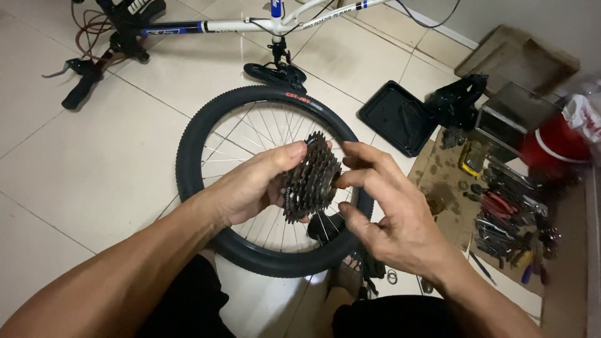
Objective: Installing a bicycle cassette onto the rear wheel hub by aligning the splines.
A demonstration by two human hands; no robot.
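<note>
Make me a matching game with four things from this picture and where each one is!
Things:
1. rusty gear cluster
2. bicycle wheel
3. black tray
4. hand tools

Places:
A. empty on the tiles, up and to the right of the wheel
B. spread on cardboard at the right
C. held between the left hand and right hand
D. flat on the floor under the hands

Pairs: 1-C, 2-D, 3-A, 4-B

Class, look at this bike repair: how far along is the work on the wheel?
Done: the wheel lies flat on the floor, off the frame, and the rusty sprocket cluster is off it. In hand: left hand holds the cluster; right hand touches its centre. Left: cluster and wheel remain unmounted.
</note>
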